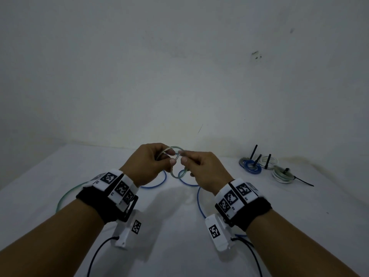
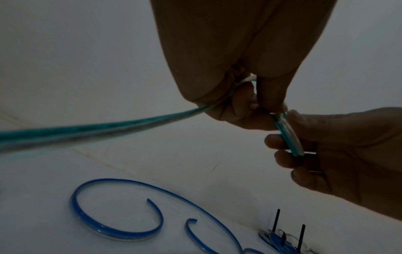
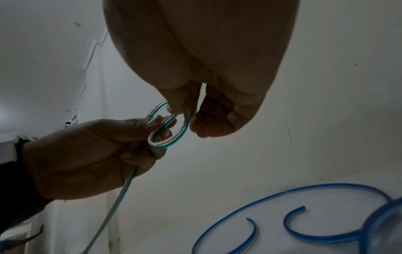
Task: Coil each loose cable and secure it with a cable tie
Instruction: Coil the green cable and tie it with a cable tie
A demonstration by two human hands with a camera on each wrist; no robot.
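Both hands are raised above the bench [image 1: 60, 176], knuckles up. The left hand [image 1: 147, 163] and right hand [image 1: 205, 170] each pinch the green cable [image 1: 175, 164] with curled fingers [image 1: 172, 161], its small coil between them. One blue cable [image 1: 200, 200] lies loose at six o'clock; three tied coils [image 1: 250, 166] sit at three o'clock.
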